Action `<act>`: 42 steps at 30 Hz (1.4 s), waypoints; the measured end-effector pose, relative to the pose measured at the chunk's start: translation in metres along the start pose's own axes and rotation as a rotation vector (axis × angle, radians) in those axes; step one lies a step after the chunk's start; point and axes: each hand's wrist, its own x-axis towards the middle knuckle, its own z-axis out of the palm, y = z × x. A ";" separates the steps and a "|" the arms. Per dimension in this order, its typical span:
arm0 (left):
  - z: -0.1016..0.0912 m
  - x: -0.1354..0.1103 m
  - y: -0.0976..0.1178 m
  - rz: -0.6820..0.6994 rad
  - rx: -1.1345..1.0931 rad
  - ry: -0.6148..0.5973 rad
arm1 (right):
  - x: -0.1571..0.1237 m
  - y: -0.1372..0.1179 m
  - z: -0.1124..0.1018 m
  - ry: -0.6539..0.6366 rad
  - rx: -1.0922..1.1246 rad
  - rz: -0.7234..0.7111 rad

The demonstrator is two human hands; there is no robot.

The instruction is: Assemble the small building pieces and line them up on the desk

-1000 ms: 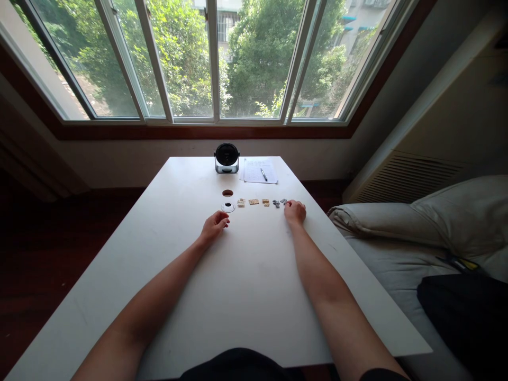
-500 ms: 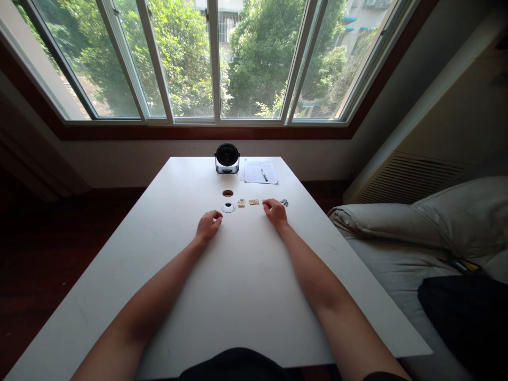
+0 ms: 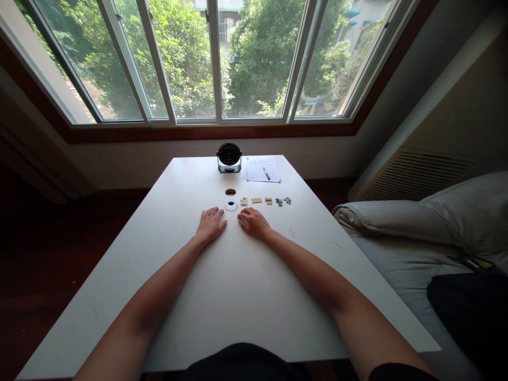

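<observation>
My left hand (image 3: 211, 224) lies palm down on the white table (image 3: 234, 296), fingers stretched out and apart, holding nothing. Across a small gap, my right hand (image 3: 253, 222) also rests on the tabletop, its fingers slightly bent and nothing visible in them. Just beyond both hands is a round cover ring (image 3: 226, 208) with a dark centre. To its right runs a row of small piles: pale beige pieces (image 3: 244, 201), a tan block of pieces (image 3: 256, 200), more tan pieces (image 3: 269, 201), dark grey pieces (image 3: 279, 202) and lighter grey pieces (image 3: 287, 200). They are too small to name surely.
A round hole (image 3: 230, 192) opens in the tabletop behind the ring. Farther back stand a small black fan-like device (image 3: 229, 156) and sheets of paper (image 3: 257, 172) with a pen (image 3: 266, 173) on top. A sofa (image 3: 389, 248) adjoins the table's right side.
My right hand has moved left from over the tan pieces, uncovering them and the dark grey pile. My left hand has flattened and spread its fingers. The view has shifted slightly.
</observation>
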 end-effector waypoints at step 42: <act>-0.015 -0.017 -0.007 0.095 -0.005 -0.171 | -0.013 0.016 0.002 -0.284 -0.089 0.088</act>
